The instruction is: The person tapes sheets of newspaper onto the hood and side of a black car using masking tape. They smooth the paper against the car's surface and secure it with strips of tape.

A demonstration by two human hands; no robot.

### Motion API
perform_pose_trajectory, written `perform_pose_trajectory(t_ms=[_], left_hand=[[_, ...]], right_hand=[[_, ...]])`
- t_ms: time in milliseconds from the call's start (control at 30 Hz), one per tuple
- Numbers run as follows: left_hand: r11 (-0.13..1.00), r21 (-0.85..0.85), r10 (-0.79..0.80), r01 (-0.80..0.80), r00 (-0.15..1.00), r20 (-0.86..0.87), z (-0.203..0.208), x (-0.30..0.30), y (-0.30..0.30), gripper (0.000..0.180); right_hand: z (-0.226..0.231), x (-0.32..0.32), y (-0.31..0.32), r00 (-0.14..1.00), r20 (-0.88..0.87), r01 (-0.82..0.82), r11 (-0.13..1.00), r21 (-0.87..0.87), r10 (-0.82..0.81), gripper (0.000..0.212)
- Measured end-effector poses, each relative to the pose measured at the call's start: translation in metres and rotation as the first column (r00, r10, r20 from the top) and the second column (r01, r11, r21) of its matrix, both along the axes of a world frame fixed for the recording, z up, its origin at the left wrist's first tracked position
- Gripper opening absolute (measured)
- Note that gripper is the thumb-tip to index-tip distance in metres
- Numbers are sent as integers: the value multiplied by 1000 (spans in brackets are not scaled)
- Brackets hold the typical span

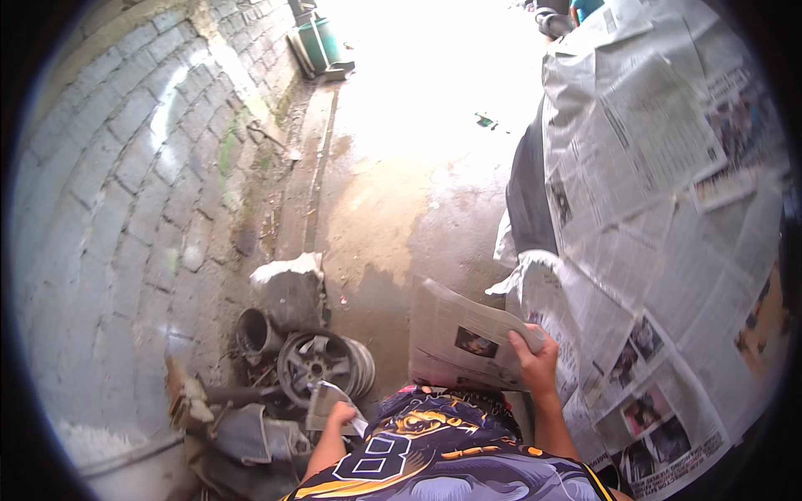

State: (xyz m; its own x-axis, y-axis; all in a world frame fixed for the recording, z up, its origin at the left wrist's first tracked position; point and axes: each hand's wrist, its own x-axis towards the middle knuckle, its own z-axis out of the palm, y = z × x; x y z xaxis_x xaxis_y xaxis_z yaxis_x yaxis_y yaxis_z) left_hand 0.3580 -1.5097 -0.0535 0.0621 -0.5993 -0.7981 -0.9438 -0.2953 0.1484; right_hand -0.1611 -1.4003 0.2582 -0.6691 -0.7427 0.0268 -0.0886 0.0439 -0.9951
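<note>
My right hand (535, 357) grips the right edge of a newspaper (443, 334), thumb on top. The newspaper hangs in front of my body, folded, with a dark photo on its face. Lower and to the left, my left hand (341, 415) is closed on a smaller piece of paper (327, 402), greyish with a white edge; its fingers are partly hidden. Close by on my right is a large bulky form covered with overlapping newspaper sheets (631, 242). A dark panel (531, 188) shows along its side.
A wheel rim (313, 367) lies on the floor at left, beside a metal cylinder (256, 331) and a dark bundle with a white top (288, 292). A grey block wall (125, 175) runs along the left. Farther off stand a green bin (320, 43) and bright, partly wet concrete (376, 192).
</note>
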Motion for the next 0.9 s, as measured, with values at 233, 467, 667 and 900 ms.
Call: perform_pose_trajectory(t_ms=[233, 467, 667, 900], left_hand=[[991, -131, -16, 27, 996, 82, 3, -35, -262, 34], [971, -237, 22, 8, 992, 123, -27, -140, -437, 42], [983, -123, -116, 135, 982, 147, -15, -207, -581, 44], [989, -146, 26, -26, 1000, 0, -9, -373, -796, 28]], right_hand=[[19, -27, -211, 990, -92, -107, 994, -9, 106, 14], [-41, -113, -429, 994, -49, -94, 995, 20, 95, 15], [-3, -233, -608, 988, -139, -74, 996, -55, 66, 15], [6, -351, -729, 963, -267, 26, 999, -26, -32, 14]])
